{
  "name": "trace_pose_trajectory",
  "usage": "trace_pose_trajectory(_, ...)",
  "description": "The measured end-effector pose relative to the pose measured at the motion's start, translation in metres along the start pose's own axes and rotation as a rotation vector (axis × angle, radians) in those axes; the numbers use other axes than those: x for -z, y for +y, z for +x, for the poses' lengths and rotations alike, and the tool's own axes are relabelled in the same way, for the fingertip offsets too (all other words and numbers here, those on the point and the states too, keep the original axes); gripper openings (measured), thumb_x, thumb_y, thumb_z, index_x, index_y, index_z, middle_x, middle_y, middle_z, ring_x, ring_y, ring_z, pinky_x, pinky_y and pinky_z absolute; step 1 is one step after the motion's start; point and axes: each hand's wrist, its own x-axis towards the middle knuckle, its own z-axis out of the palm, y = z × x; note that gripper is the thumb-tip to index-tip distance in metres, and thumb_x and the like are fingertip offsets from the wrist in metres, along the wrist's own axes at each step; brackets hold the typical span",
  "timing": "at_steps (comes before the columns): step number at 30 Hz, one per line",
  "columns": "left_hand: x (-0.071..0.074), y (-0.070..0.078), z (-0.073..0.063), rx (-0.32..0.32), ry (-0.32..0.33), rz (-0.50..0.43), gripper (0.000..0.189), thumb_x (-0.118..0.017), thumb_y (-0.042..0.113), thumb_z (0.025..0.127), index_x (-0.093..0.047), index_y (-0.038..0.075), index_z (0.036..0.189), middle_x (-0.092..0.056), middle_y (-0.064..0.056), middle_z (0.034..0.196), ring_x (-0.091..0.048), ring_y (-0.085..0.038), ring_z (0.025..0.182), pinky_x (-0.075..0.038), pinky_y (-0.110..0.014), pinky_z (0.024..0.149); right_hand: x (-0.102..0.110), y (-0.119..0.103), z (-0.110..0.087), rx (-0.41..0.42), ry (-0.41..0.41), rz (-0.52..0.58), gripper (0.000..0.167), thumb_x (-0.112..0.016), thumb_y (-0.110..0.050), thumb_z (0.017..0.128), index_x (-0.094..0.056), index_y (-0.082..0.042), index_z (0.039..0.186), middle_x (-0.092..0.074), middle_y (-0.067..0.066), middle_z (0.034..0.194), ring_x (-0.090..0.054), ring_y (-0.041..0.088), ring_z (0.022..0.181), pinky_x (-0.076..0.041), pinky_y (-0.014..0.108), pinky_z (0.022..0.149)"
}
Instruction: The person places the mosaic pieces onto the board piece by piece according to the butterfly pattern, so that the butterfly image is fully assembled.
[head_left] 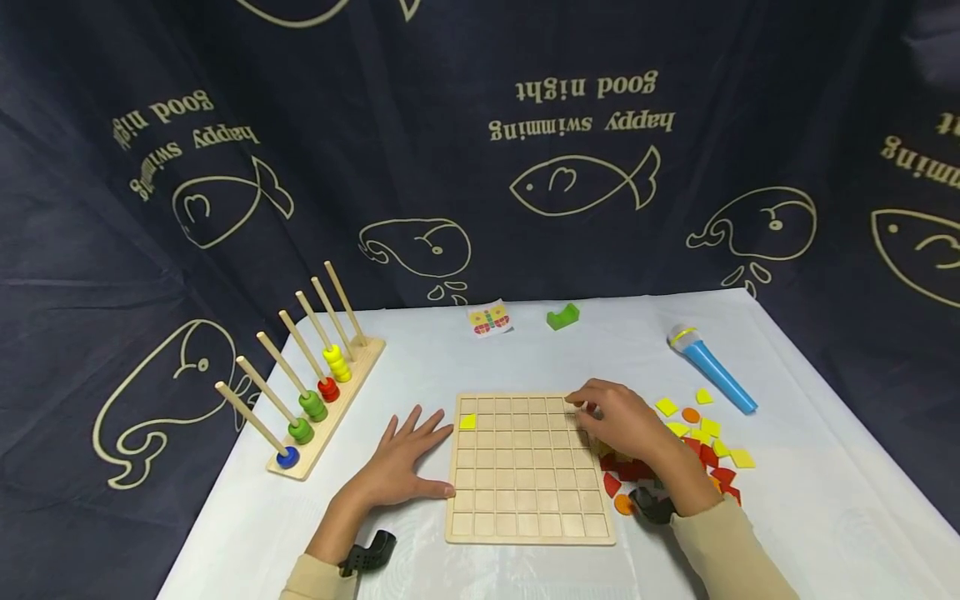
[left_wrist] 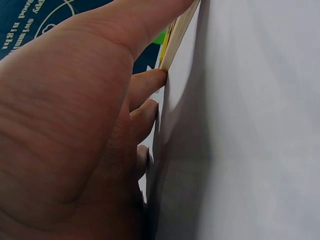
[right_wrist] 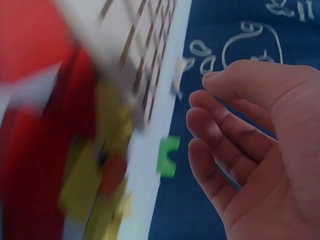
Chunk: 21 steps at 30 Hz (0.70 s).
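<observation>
A wooden grid board [head_left: 525,479] lies on the white table, with one yellow piece [head_left: 467,422] in a cell near its upper left corner. My left hand [head_left: 393,467] rests on the table with fingers spread; its thumb [left_wrist: 150,22] touches the board's left edge. Above the board's upper right corner hovers my right hand [head_left: 622,421]. Its fingers [right_wrist: 215,172] are loosely bent, and nothing shows between them and the thumb. Under and beside the right forearm lie loose red pieces [head_left: 723,476], yellow pieces [head_left: 742,459] and orange discs [head_left: 624,504], partly hidden by the arm.
A peg abacus [head_left: 360,375] with coloured beads stands at the left. A butterfly picture card [head_left: 489,320] and a green notched block [head_left: 563,317] lie at the back. The blue toy microphone [head_left: 716,371] is at the right. A dark printed cloth [head_left: 450,150] hangs behind the table.
</observation>
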Motion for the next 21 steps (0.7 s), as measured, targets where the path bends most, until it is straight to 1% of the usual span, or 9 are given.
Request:
trace_pose_trajectory(5, -0.001, 0.0, 0.0, 0.001, 0.007, -0.002, 0.097, -0.065, 0.074, 0.07, -0.042, 0.021, 0.147, -0.027, -0.003, 0.156, -0.008, -0.035, 0.144, 0.001, -0.06, 0.11, 0.009, 0.023, -0.015, -0.127, -0.03, -0.03, 0.027, -0.069, -0.011, 0.085, -0.071, -0.009, 0.111, -0.065, -0.002, 0.099, -0.056, 0.016, 0.083, -0.051, 0.036, 0.076)
trace_pose_trajectory(9, -0.001, 0.0, 0.0, 0.02, -0.003, -0.006, 0.097, -0.065, 0.075, 0.069, -0.041, 0.022, 0.148, -0.026, -0.001, 0.156, -0.006, -0.032, 0.145, 0.002, -0.058, 0.111, 0.012, 0.033, -0.024, -0.18, -0.061, -0.06, 0.029, -0.072, -0.014, 0.082, -0.072, -0.01, 0.11, -0.063, -0.002, 0.097, -0.053, 0.017, 0.083, -0.05, 0.037, 0.078)
trace_pose_trajectory(14, 0.0, -0.001, -0.001, 0.042, -0.012, 0.0, 0.098, -0.065, 0.076, 0.068, -0.04, 0.024, 0.148, -0.024, 0.001, 0.157, -0.004, -0.031, 0.145, 0.003, -0.057, 0.111, 0.007, 0.035, -0.028, -0.159, -0.074, -0.047, 0.025, -0.075, -0.016, 0.081, -0.074, -0.014, 0.105, -0.062, -0.004, 0.097, -0.054, 0.017, 0.085, -0.05, 0.035, 0.077)
trace_pose_trajectory(17, 0.0, -0.001, -0.001, 0.031, -0.011, -0.002, 0.098, -0.065, 0.076, 0.068, -0.04, 0.024, 0.148, -0.024, 0.0, 0.157, -0.005, -0.032, 0.145, 0.002, -0.057, 0.111, 0.002, 0.035, -0.028, -0.129, -0.09, -0.066, 0.023, -0.075, -0.013, 0.079, -0.076, -0.015, 0.102, -0.063, -0.005, 0.098, -0.055, 0.017, 0.089, -0.051, 0.036, 0.079)
trace_pose_trajectory(21, 0.0, 0.0, 0.0, 0.016, -0.011, -0.001, 0.098, -0.064, 0.076, 0.069, -0.04, 0.024, 0.148, -0.024, 0.0, 0.157, -0.006, -0.033, 0.145, 0.002, -0.057, 0.111, -0.001, 0.035, -0.024, -0.14, -0.101, -0.099, 0.022, -0.076, -0.013, 0.078, -0.076, -0.015, 0.099, -0.063, -0.006, 0.096, -0.054, 0.016, 0.089, -0.051, 0.037, 0.08)
